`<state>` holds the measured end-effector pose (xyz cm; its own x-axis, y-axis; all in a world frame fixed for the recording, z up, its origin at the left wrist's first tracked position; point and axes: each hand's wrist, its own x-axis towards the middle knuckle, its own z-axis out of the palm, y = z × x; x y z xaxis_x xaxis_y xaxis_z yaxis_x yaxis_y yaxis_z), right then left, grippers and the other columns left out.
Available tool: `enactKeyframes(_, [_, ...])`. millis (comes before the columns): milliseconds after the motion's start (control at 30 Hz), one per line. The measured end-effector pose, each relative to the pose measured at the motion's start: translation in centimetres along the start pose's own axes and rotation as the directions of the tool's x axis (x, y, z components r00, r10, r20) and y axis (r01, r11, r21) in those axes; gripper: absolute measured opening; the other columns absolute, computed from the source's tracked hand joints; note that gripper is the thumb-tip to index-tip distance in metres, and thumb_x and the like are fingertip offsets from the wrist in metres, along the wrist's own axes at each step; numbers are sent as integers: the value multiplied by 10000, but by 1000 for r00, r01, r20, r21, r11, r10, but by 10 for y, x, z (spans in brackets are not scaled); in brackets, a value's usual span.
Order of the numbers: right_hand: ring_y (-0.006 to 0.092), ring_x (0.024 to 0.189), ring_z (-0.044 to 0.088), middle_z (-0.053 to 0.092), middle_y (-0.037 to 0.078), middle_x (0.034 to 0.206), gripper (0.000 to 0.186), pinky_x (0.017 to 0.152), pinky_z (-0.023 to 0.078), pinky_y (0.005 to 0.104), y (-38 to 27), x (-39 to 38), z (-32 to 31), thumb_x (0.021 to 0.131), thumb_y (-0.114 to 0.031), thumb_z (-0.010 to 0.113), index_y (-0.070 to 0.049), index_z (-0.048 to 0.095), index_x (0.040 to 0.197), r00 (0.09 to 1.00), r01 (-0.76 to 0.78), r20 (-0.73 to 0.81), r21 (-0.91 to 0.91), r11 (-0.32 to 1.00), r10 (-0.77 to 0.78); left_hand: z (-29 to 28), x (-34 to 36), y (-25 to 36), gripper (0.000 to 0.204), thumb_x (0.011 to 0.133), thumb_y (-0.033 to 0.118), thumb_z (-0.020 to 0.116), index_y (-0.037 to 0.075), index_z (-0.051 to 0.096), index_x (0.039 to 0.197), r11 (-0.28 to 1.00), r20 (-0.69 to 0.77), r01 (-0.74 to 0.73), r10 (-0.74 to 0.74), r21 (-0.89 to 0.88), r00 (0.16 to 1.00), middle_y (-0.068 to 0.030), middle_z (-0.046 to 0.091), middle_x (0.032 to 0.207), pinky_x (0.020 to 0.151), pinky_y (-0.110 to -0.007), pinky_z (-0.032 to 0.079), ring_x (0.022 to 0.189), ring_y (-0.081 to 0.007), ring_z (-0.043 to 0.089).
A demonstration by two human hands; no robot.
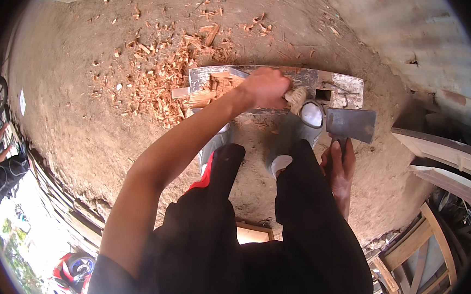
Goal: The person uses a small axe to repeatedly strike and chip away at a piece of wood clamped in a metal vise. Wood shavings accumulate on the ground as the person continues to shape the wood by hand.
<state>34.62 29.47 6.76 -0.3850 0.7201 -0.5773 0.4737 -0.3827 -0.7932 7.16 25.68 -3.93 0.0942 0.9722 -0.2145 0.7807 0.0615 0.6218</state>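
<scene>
Left hand (267, 87) gripping wood piece (297, 99) on block (346, 87), right hand (339, 167) holding hatchet (351, 124)

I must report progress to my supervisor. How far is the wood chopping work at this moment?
Much chipping looks done: reddish wood chips are heaped on the dirt beside the chopping block. In hand: the left hand holds a pale wood piece on the block, and the right hand grips a hatchet held low beside it. How much shaping is left on the piece, I cannot tell.

Single head cam, fisheye, looking straight down past the legs (284, 225) at the dirt floor (80, 119); close in, edges bend toward rim.
</scene>
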Motion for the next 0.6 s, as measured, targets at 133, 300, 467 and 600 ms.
enactKeyframes(133, [95,496,484,501,28,668,393,436,409,253,-4,-6,2,1095,-311,486,6,517,1324,998,56,47,-75,996,-52,11,6,7,327,687,247,758,49,743,948,992,16,-123,123,10,992,-225,724,854,811,-508,565,875,-410,721])
enactKeyframes(300, [92,520,477,533,29,686,429,469,386,250,-2,-5,2,1089,-354,501,5,529,1323,995,27,95,-167,986,-11,17,9,18,326,709,273,751,46,754,942,988,-23,-113,111,-108,994,-221,742,896,860,-497,574,925,-416,726])
enactKeyframes(467, [101,578,488,549,25,690,441,532,369,264,11,-2,-1,1084,-355,509,11,536,1330,996,44,79,-178,983,-31,29,8,10,339,649,252,752,51,730,921,979,-113,-161,148,-126,983,-200,711,812,767,-510,561,845,-406,714])
enactKeyframes(600, [102,587,493,545,25,690,444,540,372,266,4,-3,1,1083,-345,504,13,534,1343,997,-9,70,-176,984,21,28,9,11,348,646,257,757,52,729,926,977,-82,-165,156,-133,984,-198,711,811,754,-511,560,839,-408,712])
